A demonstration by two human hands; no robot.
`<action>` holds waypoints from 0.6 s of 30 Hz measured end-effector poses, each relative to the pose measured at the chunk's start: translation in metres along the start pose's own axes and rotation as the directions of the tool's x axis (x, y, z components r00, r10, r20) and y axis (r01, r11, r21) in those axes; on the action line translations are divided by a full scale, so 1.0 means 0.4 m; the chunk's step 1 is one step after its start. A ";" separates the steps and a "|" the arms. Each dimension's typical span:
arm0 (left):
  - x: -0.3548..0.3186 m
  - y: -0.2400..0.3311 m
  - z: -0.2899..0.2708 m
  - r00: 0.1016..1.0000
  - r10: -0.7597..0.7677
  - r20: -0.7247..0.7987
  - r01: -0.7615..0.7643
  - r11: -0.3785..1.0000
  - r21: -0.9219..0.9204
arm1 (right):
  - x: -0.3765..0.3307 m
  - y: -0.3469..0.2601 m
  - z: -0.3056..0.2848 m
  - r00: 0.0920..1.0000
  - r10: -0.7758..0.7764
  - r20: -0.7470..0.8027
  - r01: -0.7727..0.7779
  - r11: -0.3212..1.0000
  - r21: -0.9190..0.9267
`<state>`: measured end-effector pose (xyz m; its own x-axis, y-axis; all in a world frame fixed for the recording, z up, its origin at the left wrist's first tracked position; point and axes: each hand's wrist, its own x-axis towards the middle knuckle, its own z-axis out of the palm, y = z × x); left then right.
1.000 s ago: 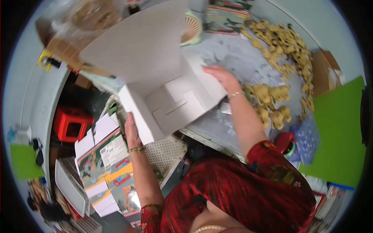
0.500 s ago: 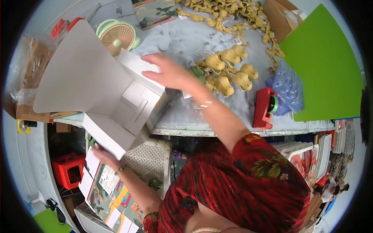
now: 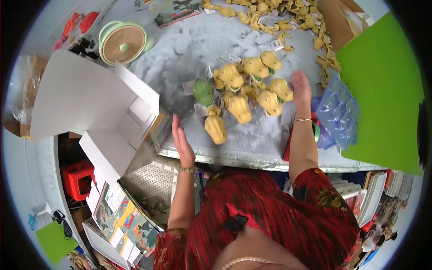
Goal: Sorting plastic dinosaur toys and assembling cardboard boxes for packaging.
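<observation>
Fingers (image 3: pixel 176 128) of left hand (image 3: pixel 185 150) and right hand (image 3: pixel 301 88) are unclenched, empty; yellow, snouted plastic toys (image 3: pixel 238 109) are best gathered evenly.

Wht-lined box (image 3: pixel 98 118), open, L of yel. dino toys (image 3: pixel 237 109), clustered

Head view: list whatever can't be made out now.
Head view, red tape dispenser: partly hidden by the right forearm.
Head view, printed carton: cut off by the upper edge.
Head view, paper tags near the yellow dinosaur toys: print too small.
</observation>
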<state>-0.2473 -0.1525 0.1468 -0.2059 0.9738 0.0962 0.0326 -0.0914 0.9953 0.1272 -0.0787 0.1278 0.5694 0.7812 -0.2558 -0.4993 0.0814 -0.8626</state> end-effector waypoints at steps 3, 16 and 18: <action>0.096 -0.074 0.091 1.000 0.009 -0.004 -0.009 1.000 -0.013 | 0.065 0.097 0.001 0.990 -0.009 0.140 0.028 0.990 -0.138; 0.112 -0.369 0.129 0.930 -0.320 0.181 0.315 0.947 0.059 | 0.112 0.585 -0.279 0.791 0.270 0.548 -0.335 0.942 0.019; 0.135 -0.311 0.193 0.940 -0.252 0.228 0.247 0.968 0.051 | 0.236 0.559 -0.143 0.838 0.282 0.468 -0.293 0.955 -0.050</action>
<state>-0.1872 -0.0722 0.0271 0.0214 0.9864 -0.1632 0.0310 0.1625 0.9862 0.1065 -0.0221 -0.1141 0.0304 0.9669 -0.2535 -0.6108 -0.1828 -0.7704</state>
